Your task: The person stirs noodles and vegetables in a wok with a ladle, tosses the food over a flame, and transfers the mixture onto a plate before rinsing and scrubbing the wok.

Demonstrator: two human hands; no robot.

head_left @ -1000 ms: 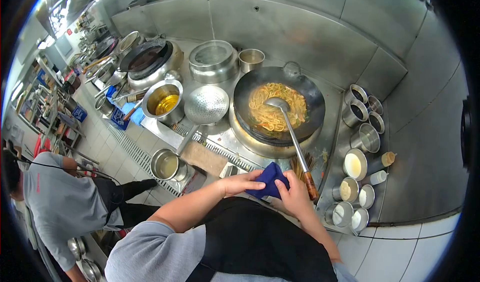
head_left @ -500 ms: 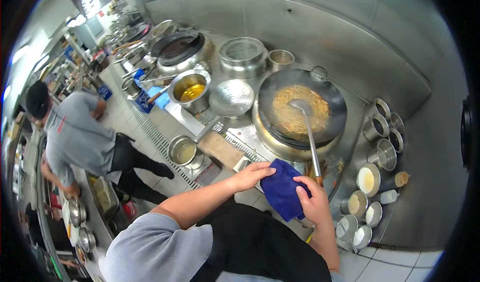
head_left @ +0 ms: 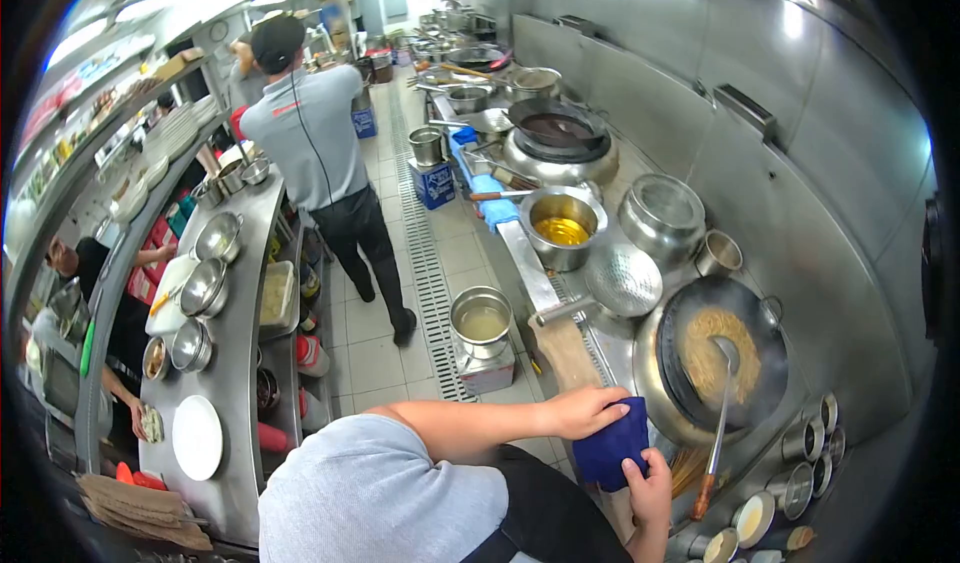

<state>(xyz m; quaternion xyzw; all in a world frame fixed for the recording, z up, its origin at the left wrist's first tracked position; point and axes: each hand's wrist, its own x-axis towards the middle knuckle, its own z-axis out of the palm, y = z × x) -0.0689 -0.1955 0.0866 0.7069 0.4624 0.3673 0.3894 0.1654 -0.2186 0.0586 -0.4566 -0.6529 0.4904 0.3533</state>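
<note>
A dark blue cloth (head_left: 608, 453) is held between my two hands in front of my apron. My left hand (head_left: 592, 412) grips its upper edge, with the thumb lying over the fabric. Lower down on the right, my right hand (head_left: 650, 485) pinches the cloth's other side. Beyond them sits a black wok (head_left: 770, 348) with brown noodles (head_left: 705, 335) in it. A ladle (head_left: 722, 408) rests in the wok, its bowl on the noodles and its wooden handle pointing toward me, close to my right hand but not held.
Left of the wok are a perforated strainer (head_left: 625, 278) and a pot of yellow oil (head_left: 563, 206). Metal seasoning containers (head_left: 790, 488) line the right side. A pot (head_left: 480, 318) stands near the floor drain. A co-worker (head_left: 318, 133) stands by the left counter (head_left: 245, 383).
My view has swung left and up, showing more of the aisle and left counter. Both hands still hold the cloth, which looks more folded. The ladle stays in the wok.
</note>
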